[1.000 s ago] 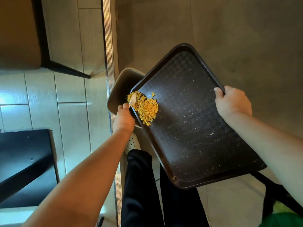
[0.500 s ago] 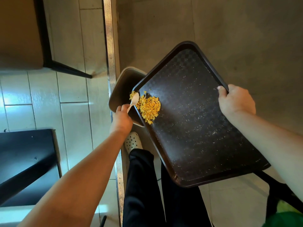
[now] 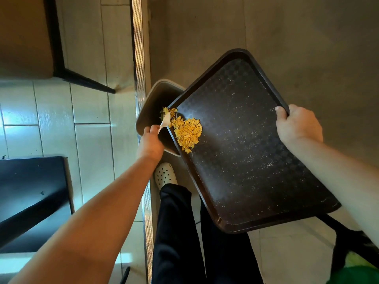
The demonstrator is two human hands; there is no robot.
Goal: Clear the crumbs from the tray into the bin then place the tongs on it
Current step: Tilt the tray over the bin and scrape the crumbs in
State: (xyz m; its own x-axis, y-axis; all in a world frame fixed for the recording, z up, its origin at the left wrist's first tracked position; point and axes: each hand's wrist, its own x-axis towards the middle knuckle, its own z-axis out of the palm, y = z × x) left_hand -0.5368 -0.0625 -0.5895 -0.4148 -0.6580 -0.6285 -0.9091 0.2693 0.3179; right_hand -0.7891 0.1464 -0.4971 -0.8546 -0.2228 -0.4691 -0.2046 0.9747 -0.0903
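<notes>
A dark brown tray (image 3: 246, 152) is tilted with its left edge over a beige bin (image 3: 152, 103) on the floor. My right hand (image 3: 297, 124) grips the tray's right rim. A heap of yellow crumbs (image 3: 187, 131) lies against the tray's left rim, and some spill over the edge above the bin. My left hand (image 3: 150, 143) holds a small pale spoon-like tool (image 3: 165, 122), whose tip touches the top of the crumb heap. Fine white specks cover the rest of the tray. No tongs are in sight.
My black trouser legs and a white perforated shoe (image 3: 165, 175) stand just below the bin. A metal floor strip (image 3: 139, 58) runs between tiles and concrete. A black table (image 3: 30, 193) is at lower left, and a chair leg (image 3: 82, 80) at upper left.
The pale tool has slid up along the tray's left rim to the top of the heap. The crumbs have spread toward the edge over the bin. The tray has shifted slightly.
</notes>
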